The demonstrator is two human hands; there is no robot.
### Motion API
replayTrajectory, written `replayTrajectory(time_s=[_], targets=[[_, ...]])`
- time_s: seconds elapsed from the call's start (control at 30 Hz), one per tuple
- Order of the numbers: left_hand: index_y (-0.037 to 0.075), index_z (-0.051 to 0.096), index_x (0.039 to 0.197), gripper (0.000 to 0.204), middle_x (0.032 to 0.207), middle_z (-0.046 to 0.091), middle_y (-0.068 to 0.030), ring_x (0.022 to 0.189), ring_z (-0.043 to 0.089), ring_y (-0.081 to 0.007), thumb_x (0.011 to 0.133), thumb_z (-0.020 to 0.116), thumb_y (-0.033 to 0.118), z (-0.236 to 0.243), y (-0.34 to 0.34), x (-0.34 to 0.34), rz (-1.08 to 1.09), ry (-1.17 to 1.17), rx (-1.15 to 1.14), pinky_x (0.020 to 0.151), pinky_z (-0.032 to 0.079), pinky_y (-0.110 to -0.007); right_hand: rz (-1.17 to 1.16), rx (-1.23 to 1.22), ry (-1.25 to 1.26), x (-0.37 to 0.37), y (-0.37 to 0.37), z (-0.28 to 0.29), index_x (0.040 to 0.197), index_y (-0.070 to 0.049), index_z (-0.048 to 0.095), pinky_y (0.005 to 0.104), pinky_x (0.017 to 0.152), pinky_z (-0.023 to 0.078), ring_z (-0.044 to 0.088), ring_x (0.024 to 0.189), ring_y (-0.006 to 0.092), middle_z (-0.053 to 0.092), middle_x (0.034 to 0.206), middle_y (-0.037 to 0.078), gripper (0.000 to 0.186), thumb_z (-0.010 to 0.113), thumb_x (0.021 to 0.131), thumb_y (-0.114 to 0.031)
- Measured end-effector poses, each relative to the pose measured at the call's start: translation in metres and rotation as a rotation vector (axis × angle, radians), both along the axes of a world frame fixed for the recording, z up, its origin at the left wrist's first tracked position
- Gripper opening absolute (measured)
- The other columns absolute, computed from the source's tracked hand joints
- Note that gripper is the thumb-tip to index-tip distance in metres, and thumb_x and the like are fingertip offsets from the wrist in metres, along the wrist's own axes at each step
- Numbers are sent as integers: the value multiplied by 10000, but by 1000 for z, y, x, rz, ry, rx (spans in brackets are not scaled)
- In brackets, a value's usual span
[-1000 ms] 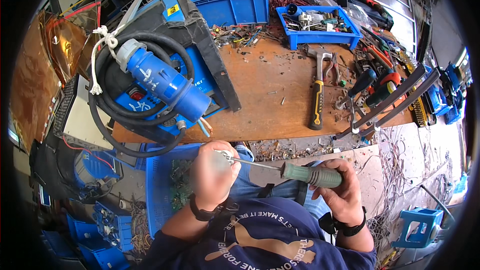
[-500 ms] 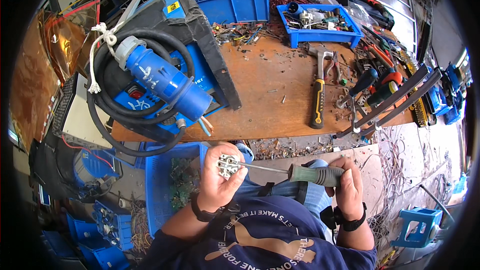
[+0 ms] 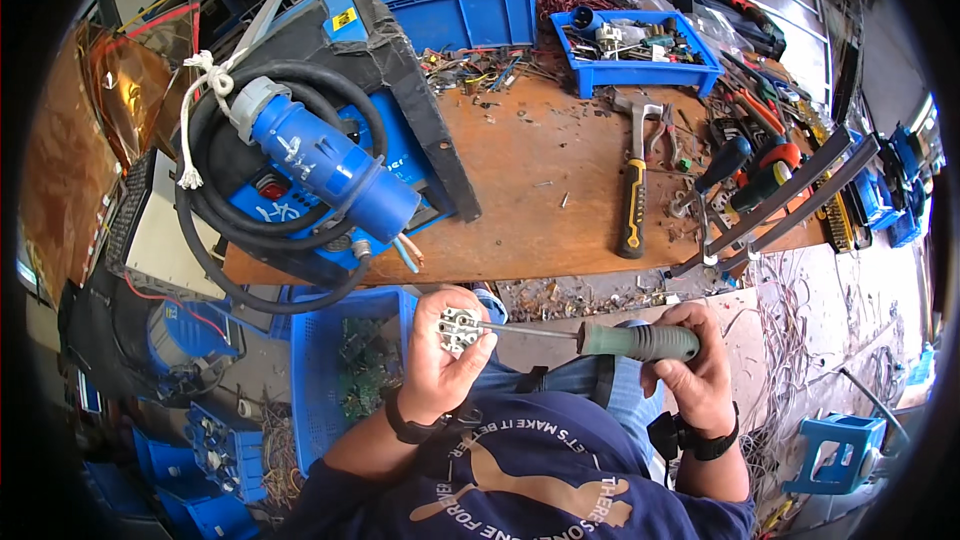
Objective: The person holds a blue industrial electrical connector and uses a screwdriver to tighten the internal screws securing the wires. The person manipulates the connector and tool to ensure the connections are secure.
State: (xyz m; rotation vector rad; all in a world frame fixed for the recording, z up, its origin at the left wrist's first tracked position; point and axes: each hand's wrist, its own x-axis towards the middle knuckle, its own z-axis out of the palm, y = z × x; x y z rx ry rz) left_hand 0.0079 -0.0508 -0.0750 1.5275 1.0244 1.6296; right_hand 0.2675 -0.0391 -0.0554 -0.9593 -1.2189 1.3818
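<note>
In front of my lap, my left hand [image 3: 440, 360] grips a small whitish round connector insert [image 3: 459, 331] with several holes and metal contacts, pinched between thumb and fingers. A screwdriver [image 3: 635, 342] with a dark green handle lies level, its thin shaft running left to the insert. Whether the tip sits in a screw or a hole is too small to tell. My right hand [image 3: 700, 370] is closed about the rear end of the handle, fingers over the top and thumb below. On the bench at left, a large blue industrial plug [image 3: 330, 160] rests on a coiled black cable.
A wooden bench [image 3: 500, 230] stands ahead, bearing a hammer [image 3: 634, 200], pliers [image 3: 663, 135] and loose scraps. At its back are a blue tray of parts [image 3: 640, 75] and a blue crate [image 3: 460, 15]. Below the bench sits a blue basket [image 3: 320, 380] with green circuit boards.
My right hand has shifted its grip on the screwdriver handle; the fingers now reach over its end and the thumb lies lower. My left hand and the insert stay nearly in place.
</note>
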Motion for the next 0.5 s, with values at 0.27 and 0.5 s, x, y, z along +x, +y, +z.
replayTrajectory(time_s=[0.27,0.5], targets=[[28,412,1069,333,944,477,-104,808,511,-176,797,594,-31,-2,-1,-3,3,9,-20,749,446,-310,0,-40,61,-3,-1,-3,1158,21,462,238,536,449,564,657,141,556,884,100,439,604,867,-276],[27,413,1063,323,925,469,-101,801,503,-175,800,593,-26,1,-4,-4,1,14,-28,750,447,-316,25,-59,65,2,0,-6,1167,26,451,240,534,461,578,657,147,562,880,101,458,605,866,-283]])
